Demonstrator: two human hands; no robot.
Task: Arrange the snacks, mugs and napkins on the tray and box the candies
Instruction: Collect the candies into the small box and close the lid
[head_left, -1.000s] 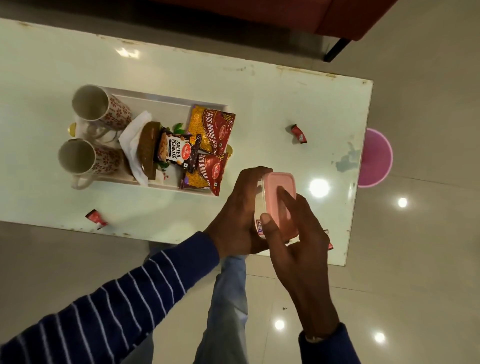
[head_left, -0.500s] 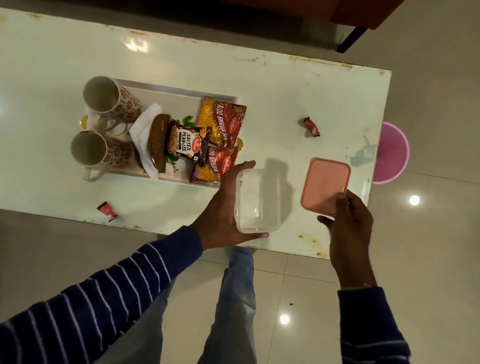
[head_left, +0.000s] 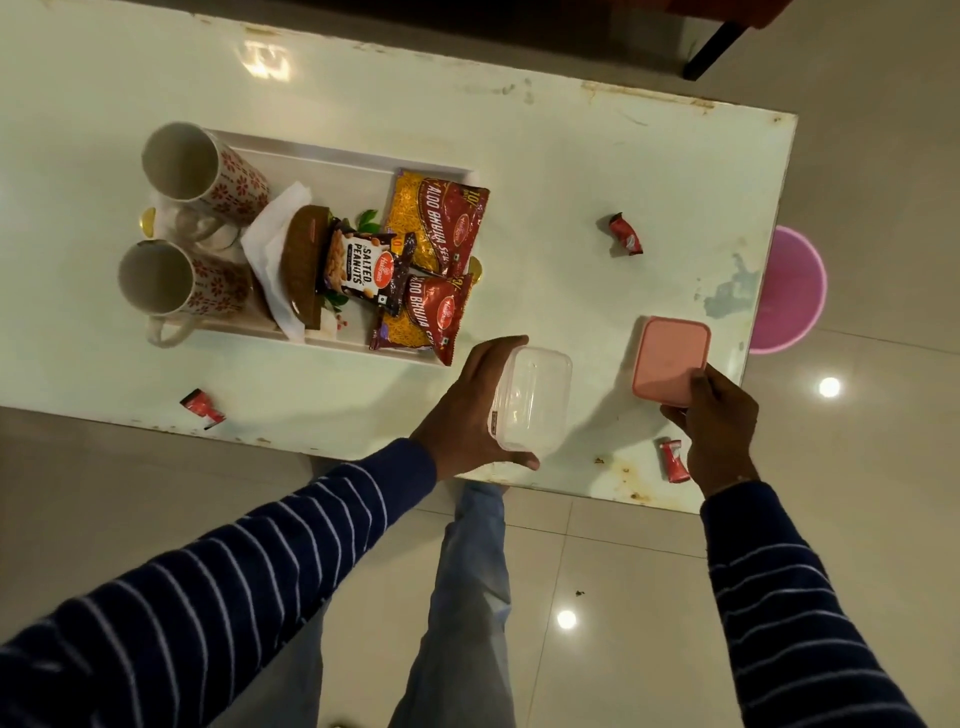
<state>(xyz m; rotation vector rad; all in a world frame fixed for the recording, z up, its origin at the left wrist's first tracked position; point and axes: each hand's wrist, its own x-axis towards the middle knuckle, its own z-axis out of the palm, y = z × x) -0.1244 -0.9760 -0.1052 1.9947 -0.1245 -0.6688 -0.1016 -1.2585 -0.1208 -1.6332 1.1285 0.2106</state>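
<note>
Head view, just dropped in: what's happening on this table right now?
A person is getting ready to box the candies. The left hand grips the empty clear box near the table's front edge, while the right hand holds the pink lid, already off. Three red candies still lie loose: far right, front left and by the right hand. The tray already carries two mugs, napkins and snack packets.

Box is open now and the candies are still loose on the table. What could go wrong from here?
1. The clear box, held by the left hand, sits near the table's front edge; a nudge might tip it off.
2. One candy lies by that edge under the right hand, easily swept to the floor.
3. The pink lid lies near the table's end and could slide off.
</note>
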